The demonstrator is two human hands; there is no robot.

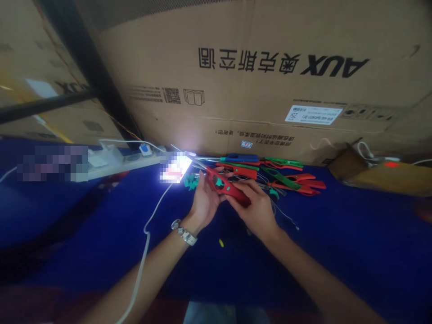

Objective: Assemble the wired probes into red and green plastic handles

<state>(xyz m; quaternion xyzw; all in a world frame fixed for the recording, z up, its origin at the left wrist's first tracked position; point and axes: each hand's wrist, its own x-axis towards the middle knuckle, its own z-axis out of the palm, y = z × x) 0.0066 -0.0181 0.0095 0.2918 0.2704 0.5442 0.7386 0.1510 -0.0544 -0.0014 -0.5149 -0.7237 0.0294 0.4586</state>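
Note:
Both hands hold a red long-nosed lighter (232, 191) with green parts in its body, its metal tube slanting up to the left. My left hand (205, 202) is closed around the front of the body, some of its fingers hidden behind it. At the rear end, my right hand (254, 204) grips the handle between thumb and fingers. Just beyond lie several blue, green and red lighter bodies, among them a blue one (241, 158) and a green one (281, 178). Small green pieces (191, 181) sit left of my left hand. Thin wires partly show beneath the pile.
A bright, blurred screen (177, 167) stands at the back left with a white cable (145, 243) running from it. Behind it is a power strip (135, 159). A large cardboard box (256, 99) walls off the blue tabletop (216, 274). A small yellow piece (221, 243) lies near my hands.

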